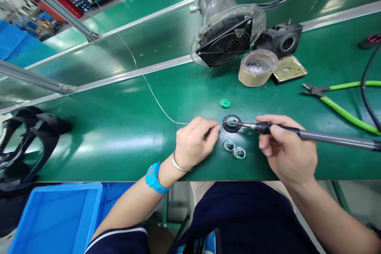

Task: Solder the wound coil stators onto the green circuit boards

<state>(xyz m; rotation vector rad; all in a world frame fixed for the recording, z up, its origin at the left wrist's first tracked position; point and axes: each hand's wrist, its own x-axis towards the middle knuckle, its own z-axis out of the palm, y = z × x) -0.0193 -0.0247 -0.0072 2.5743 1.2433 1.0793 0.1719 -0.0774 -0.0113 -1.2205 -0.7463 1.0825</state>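
My left hand [196, 139] pinches a thin solder wire [159, 104], its free end reaching a small round circuit board [232, 120]. That board sits in a black ring-shaped holder [228, 127] on the green bench. In my right hand [287, 147] is a soldering iron [285, 129], its tip at the board close to the wire's end. Behind the holder lies a green round board [225, 103]. Two more round boards, one [229, 145] touching the other [239, 152], lie in front, each with a dark part at its middle.
A fume extractor [224, 43] hangs over the back of the green bench [119, 139]. Beneath it are a tape roll [257, 67], a sponge tray [288, 69] and a black iron stand [279, 39]. Green-handled cutters [336, 99] lie right. Blue bins [59, 214] stand lower left.
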